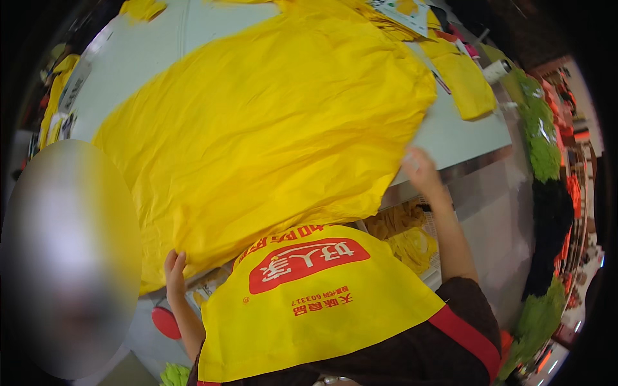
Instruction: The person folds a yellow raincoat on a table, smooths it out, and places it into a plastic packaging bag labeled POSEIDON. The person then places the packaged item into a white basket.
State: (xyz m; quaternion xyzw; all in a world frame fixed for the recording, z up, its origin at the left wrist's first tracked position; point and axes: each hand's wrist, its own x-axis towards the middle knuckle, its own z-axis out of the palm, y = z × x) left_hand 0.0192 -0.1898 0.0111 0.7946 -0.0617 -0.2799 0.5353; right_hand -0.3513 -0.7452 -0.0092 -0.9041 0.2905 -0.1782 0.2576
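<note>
Spreading the wrinkled yellow fabric (277,122) seems in hand: left hand (175,273) pinches its near edge; right hand (422,171), blurred, grip unclear. Flattening likely needs even tension.

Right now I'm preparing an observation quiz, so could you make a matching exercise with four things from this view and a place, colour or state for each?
1. Large cloth
2. Left hand
3. Right hand
4. Round object

A. Beside the large cloth's right edge
B. Red
C. At the large cloth's near edge, left of the apron
D. Spread out and wrinkled over the table

Pairs: 1-D; 2-C; 3-A; 4-B
</note>
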